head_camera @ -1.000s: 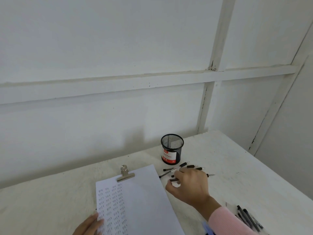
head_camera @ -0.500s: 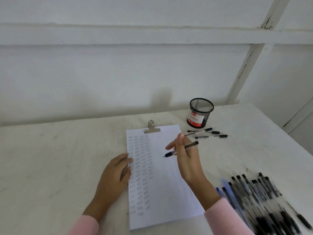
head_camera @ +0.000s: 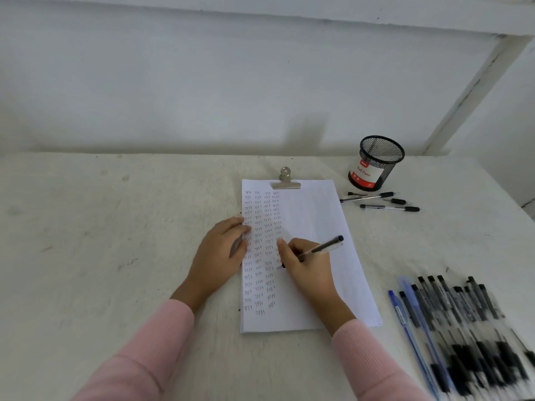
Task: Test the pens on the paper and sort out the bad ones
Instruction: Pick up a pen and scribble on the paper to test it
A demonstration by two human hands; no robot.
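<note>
Right hand (head_camera: pixel 307 267) is pinching a black pen (head_camera: pixel 324 247) over the middle of the paper (head_camera: pixel 312 221), tip down by the scribble columns. Left hand (head_camera: pixel 220 250) lies flat on the paper's left edge, fingers straight, gripping nothing. Big pile of pens (head_camera: pixel 463 328) sits right of the paper, with a few loose pens (head_camera: pixel 385 201) and a mesh cup (head_camera: pixel 376 163) off its top right corner.
</note>
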